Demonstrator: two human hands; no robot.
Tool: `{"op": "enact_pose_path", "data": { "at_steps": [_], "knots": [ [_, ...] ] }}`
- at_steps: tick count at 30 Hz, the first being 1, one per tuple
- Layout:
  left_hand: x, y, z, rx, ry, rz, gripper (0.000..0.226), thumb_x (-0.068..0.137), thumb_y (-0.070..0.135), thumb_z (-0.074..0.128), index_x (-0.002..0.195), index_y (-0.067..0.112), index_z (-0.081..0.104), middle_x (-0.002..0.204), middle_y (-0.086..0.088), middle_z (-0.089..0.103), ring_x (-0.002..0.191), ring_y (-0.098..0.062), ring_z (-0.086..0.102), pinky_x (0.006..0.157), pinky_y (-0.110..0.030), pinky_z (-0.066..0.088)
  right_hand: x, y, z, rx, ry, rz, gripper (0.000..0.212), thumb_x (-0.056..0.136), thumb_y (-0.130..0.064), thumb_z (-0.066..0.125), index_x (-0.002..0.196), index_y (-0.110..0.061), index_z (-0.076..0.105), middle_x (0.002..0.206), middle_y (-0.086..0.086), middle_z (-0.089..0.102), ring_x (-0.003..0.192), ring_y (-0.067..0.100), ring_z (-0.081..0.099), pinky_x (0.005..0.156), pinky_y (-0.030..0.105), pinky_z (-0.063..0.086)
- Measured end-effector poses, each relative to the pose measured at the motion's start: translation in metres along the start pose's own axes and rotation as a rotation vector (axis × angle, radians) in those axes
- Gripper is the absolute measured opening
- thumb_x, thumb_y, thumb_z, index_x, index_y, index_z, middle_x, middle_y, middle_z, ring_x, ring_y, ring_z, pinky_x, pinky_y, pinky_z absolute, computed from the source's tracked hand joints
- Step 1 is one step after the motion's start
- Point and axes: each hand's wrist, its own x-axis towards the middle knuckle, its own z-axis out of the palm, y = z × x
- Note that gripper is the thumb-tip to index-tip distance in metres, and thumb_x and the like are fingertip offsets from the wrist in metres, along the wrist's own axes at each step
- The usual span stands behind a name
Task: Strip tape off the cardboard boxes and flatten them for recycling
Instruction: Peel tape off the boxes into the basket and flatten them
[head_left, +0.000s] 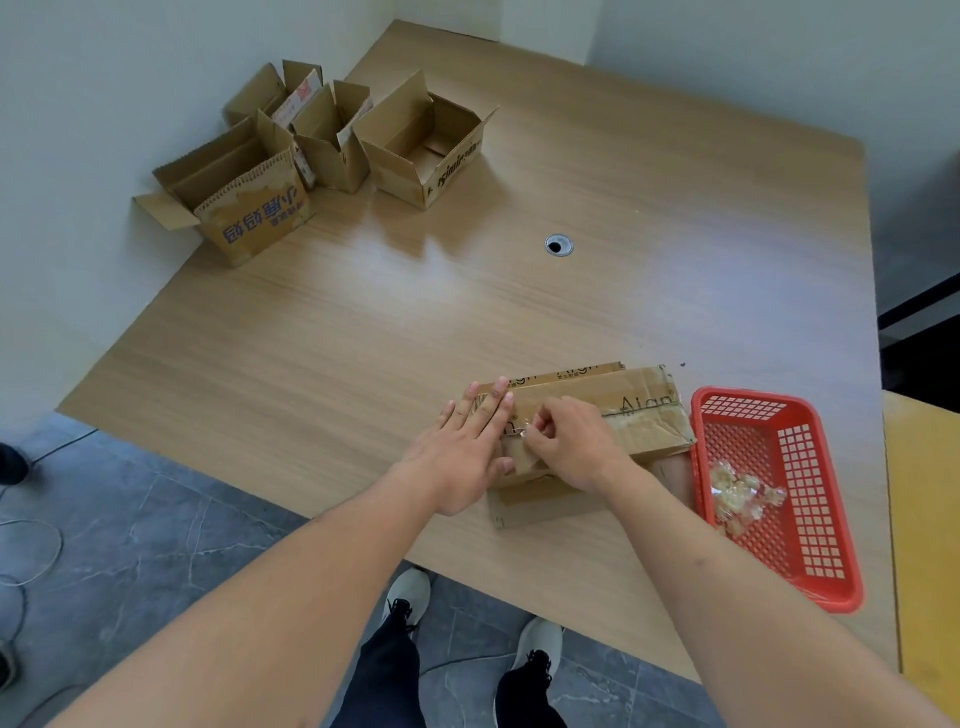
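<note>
A flattened cardboard box (631, 415) lies near the front edge of the wooden table (395, 322). My left hand (465, 457) presses flat on the box's left end with straight fingers. Beside it, my right hand (566, 441) pinches a bit of clear tape (521, 431) at the box's surface between thumb and fingertips. Clear tape still runs along the box's seam to the right. My hands hide the middle of the box.
A red plastic basket (810, 519) with crumpled tape bits (743, 496) stands right of the box. Several open cardboard boxes (322, 150) stand at the table's far left corner. A cable hole (559, 245) sits mid-table. My feet show below the table edge.
</note>
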Motion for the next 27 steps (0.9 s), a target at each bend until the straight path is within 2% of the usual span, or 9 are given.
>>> {"op": "enact_pose_path", "data": {
  "at_steps": [4,8,13,15,17,19,22,24,27],
  "knots": [
    [0.000,0.000,-0.001,0.001,-0.012,0.002,0.075,0.107,0.056,0.018,0.156,0.022,-0.027,0.156,0.010,-0.045,0.148,-0.022,-0.036,0.127,-0.042,-0.007,-0.004,0.012,-0.007,0.156,0.098,0.090,0.015,0.086,-0.029,0.070,0.075,-0.022,0.062,0.072,-0.008,0.065,0.072,0.015,0.061,0.067,0.031,0.049],
    [0.001,0.000,-0.003,-0.011,-0.033,0.006,0.075,0.107,0.056,0.018,0.155,0.023,-0.028,0.156,0.010,-0.045,0.148,-0.022,-0.036,0.126,-0.041,-0.008,-0.008,0.017,0.002,0.233,0.289,0.198,0.015,0.084,-0.030,0.071,0.074,-0.022,0.062,0.074,-0.006,0.064,0.074,0.017,0.060,0.068,0.033,0.049],
    [0.004,0.002,-0.010,0.038,-0.030,0.006,0.078,0.107,0.055,0.023,0.158,0.018,-0.023,0.160,0.003,-0.039,0.148,-0.025,-0.035,0.126,-0.042,-0.008,-0.012,0.015,0.015,0.043,0.443,-0.088,0.009,0.090,-0.014,0.074,0.088,-0.013,0.065,0.089,0.003,0.058,0.072,0.025,0.056,0.064,0.035,0.046],
    [0.005,0.003,-0.013,0.113,-0.017,0.018,0.079,0.106,0.055,0.023,0.159,0.015,-0.019,0.162,-0.002,-0.034,0.149,-0.026,-0.034,0.126,-0.045,-0.008,-0.011,0.018,0.017,0.002,0.416,-0.213,0.006,0.090,-0.014,0.076,0.094,-0.011,0.073,0.091,0.004,0.061,0.072,0.025,0.060,0.062,0.030,0.044],
    [0.005,0.003,-0.016,0.154,-0.022,0.030,0.079,0.106,0.056,0.022,0.159,0.013,-0.019,0.163,-0.005,-0.033,0.149,-0.026,-0.033,0.126,-0.046,-0.008,-0.010,0.022,0.017,0.018,0.309,-0.286,0.014,0.089,-0.016,0.078,0.103,-0.014,0.078,0.090,0.001,0.063,0.075,0.023,0.063,0.065,0.032,0.050],
    [0.005,0.003,-0.017,0.156,-0.031,0.039,0.079,0.106,0.056,0.022,0.159,0.012,-0.018,0.163,-0.006,-0.033,0.150,-0.026,-0.032,0.126,-0.046,-0.007,-0.011,0.025,0.012,0.107,0.182,-0.298,0.028,0.088,-0.018,0.080,0.115,-0.020,0.078,0.091,-0.005,0.067,0.080,0.016,0.064,0.076,0.035,0.056],
    [0.006,0.004,-0.017,0.133,-0.039,0.044,0.080,0.106,0.055,0.024,0.159,0.011,-0.018,0.163,-0.005,-0.033,0.150,-0.026,-0.031,0.126,-0.045,-0.007,-0.010,0.023,0.003,0.166,0.074,-0.253,0.047,0.088,-0.013,0.079,0.132,-0.025,0.070,0.094,-0.007,0.069,0.086,0.014,0.065,0.086,0.029,0.053],
    [0.006,0.004,-0.017,0.127,-0.034,0.046,0.081,0.106,0.055,0.025,0.159,0.010,-0.017,0.163,-0.006,-0.032,0.151,-0.026,-0.029,0.127,-0.045,-0.006,-0.007,0.021,0.003,0.120,0.048,-0.231,0.047,0.087,-0.018,0.081,0.132,-0.028,0.070,0.089,-0.007,0.062,0.086,0.015,0.060,0.085,0.030,0.051],
    [0.009,0.005,-0.019,0.108,-0.042,0.053,0.081,0.107,0.054,0.027,0.159,0.009,-0.015,0.164,-0.007,-0.030,0.151,-0.026,-0.028,0.127,-0.044,-0.005,-0.002,0.018,0.008,0.047,0.071,-0.216,0.032,0.086,-0.032,0.082,0.117,-0.032,0.077,0.087,-0.008,0.048,0.086,0.017,0.055,0.078,0.037,0.052]
  ]
}}
